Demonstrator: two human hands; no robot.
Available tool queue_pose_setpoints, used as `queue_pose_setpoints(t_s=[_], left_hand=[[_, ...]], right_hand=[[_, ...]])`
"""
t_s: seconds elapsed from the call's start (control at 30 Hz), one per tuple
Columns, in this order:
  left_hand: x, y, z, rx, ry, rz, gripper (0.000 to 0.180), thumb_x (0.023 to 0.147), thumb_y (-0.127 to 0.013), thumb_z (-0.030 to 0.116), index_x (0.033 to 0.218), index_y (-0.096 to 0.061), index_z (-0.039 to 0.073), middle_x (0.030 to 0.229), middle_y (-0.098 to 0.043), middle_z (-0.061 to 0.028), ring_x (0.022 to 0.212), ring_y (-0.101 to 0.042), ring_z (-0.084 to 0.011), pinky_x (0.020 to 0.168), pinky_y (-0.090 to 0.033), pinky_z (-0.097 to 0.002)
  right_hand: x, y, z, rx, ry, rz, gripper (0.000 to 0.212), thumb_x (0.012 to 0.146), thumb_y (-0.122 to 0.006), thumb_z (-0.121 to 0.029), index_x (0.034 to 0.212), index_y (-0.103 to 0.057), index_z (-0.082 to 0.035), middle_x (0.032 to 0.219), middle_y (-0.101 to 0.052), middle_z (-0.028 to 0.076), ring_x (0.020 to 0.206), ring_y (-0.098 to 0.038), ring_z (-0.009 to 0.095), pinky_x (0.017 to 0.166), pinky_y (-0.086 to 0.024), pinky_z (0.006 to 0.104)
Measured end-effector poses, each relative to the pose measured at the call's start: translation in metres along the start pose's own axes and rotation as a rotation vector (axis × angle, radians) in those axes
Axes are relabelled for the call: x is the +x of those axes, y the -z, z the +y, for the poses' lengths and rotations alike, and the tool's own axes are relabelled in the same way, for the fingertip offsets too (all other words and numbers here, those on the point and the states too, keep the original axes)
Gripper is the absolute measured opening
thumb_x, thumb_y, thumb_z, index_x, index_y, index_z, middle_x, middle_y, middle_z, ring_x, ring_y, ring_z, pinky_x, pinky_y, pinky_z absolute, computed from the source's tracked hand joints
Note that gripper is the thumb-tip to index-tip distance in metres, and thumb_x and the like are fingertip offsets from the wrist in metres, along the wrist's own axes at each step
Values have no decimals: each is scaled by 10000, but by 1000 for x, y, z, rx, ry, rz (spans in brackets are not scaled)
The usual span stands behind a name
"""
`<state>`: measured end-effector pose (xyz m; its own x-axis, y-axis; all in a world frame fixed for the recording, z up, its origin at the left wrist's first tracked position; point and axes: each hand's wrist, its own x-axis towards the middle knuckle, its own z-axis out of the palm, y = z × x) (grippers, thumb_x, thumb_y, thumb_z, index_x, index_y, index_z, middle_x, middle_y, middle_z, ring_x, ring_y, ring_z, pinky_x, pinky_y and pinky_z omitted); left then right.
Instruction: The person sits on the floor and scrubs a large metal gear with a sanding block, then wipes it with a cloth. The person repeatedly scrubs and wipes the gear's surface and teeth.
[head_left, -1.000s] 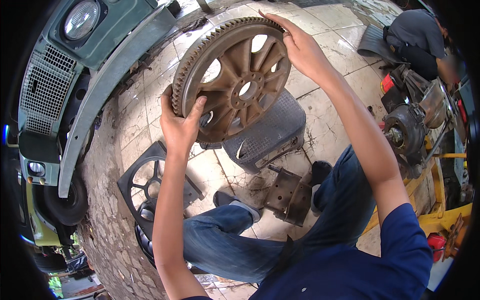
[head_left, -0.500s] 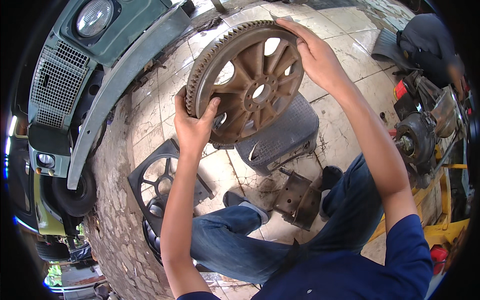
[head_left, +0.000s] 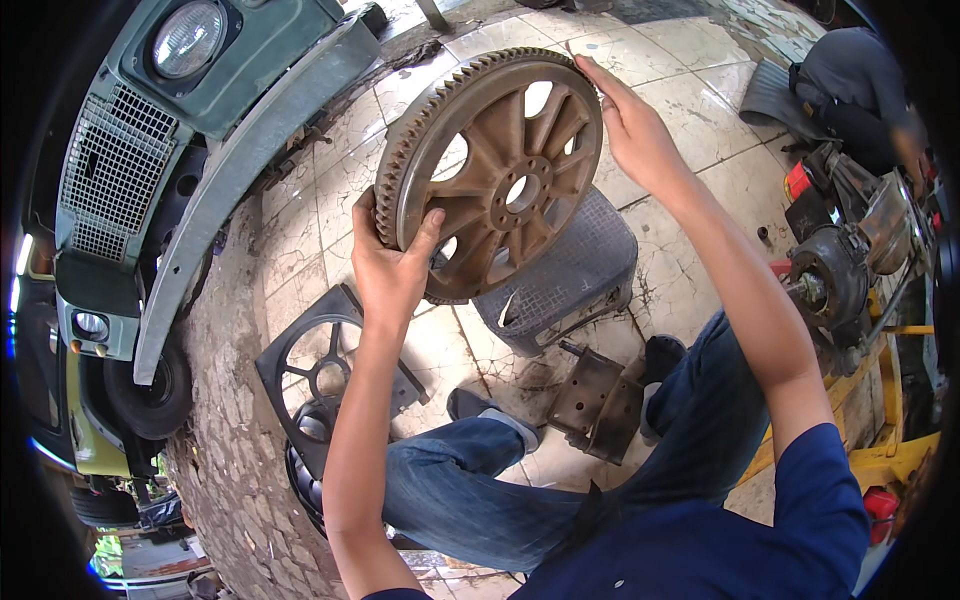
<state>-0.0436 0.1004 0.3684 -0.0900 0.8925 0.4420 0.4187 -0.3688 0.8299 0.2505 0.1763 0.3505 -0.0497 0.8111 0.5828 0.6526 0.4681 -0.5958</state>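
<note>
A rusty brown toothed flywheel point(head_left: 535, 185) with spokes and a drilled hub is held up in front of me, tilted. My left hand point(head_left: 393, 262) grips its lower left rim, thumb on the front face and fingers behind the teeth. On the upper right edge, my right hand point(head_left: 640, 140) presses its extended fingers and palm side along the rim; part of that contact is hidden. Below and behind the wheel stands a dark grey plastic stool point(head_left: 590, 265). A metal bracket-like part point(head_left: 585, 400) lies on the tiles between my feet.
A black fan shroud point(head_left: 290, 352) lies left of my legs. A green vehicle front with a grey bumper point(head_left: 255, 115) fills the left side. At right, greasy mechanical parts point(head_left: 830, 270) rest by a yellow frame point(head_left: 895, 465). Another person point(head_left: 860, 85) crouches at the far right.
The flywheel has turned slightly, showing more of its toothed edge, and sits a little lower. My right hand's fingers have shifted a little along the rim. The left hand keeps its grip.
</note>
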Motion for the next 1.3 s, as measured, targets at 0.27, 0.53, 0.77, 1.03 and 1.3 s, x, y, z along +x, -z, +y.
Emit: queue_pose_setpoints(t_s=[0.27,0.53,0.77,1.03,1.3], left_hand=[[-10,-3,6,123,-79,-9,675,798,-834,228,1258,-443,-74,1076,-667,-204,968,-668,-213,851,-527,-328],[-7,-12,20,97,-41,-24,644,806,-827,232,1238,-449,-60,1051,-673,-203,940,-671,-220,816,-535,-338],[-4,-6,9,71,-3,-23,641,821,-820,238,1255,-455,-61,1135,-639,-175,985,-635,-198,854,-526,-327],[-15,0,4,107,-10,-22,655,806,-826,200,1261,-441,-73,1110,-649,-223,1012,-655,-227,880,-519,-341],[-16,-8,12,184,-55,7,677,789,-831,246,1248,-451,-75,1089,-661,-247,991,-687,-277,853,-534,-354]], right_hand=[[-13,1,-40,-89,226,67,613,924,-465,14,1493,-382,-198,1549,-349,68,1406,-377,279,1173,-348,415],[-14,3,-34,-245,262,143,672,891,-552,-5,1507,-360,-193,1550,-354,52,1426,-339,263,1180,-314,418],[-13,-9,-43,-210,375,65,667,920,-510,-12,1525,-328,-227,1569,-331,62,1461,-288,240,1206,-272,421],[9,-11,-68,-226,504,121,660,895,-566,-26,1495,-381,-229,1529,-410,30,1419,-375,214,1202,-270,442],[6,11,-53,-164,324,116,553,918,-478,-9,1439,-457,-191,1420,-526,94,1324,-483,272,1141,-363,446]])
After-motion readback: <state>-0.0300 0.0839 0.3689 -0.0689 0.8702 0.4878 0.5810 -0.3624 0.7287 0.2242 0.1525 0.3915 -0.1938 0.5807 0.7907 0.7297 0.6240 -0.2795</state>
